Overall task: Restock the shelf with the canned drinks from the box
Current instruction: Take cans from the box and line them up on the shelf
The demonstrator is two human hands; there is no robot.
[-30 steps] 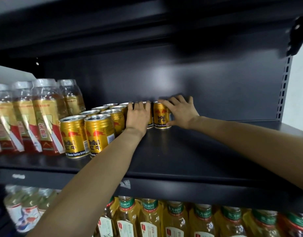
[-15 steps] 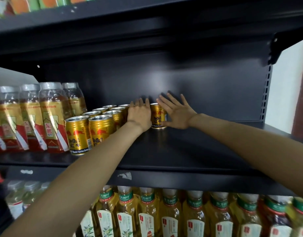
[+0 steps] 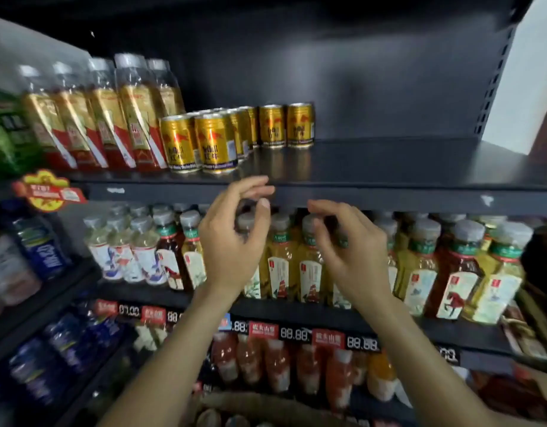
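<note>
Nearest, the left hand (image 3: 232, 241) and right hand (image 3: 349, 251) are seen loosely curled, nothing held. Beyond and above, upright gold metal cans (image 3: 300, 126) are ranged on the black steel shelf (image 3: 389, 161), the left hand judged nearer.

Cans (image 3: 235, 137) on shelf (image 3: 389, 161) right of bottles (image 3: 105, 118); both hands below shelf edge, w/ left hand (image 3: 232, 241) beside right hand (image 3: 352, 254).
</note>
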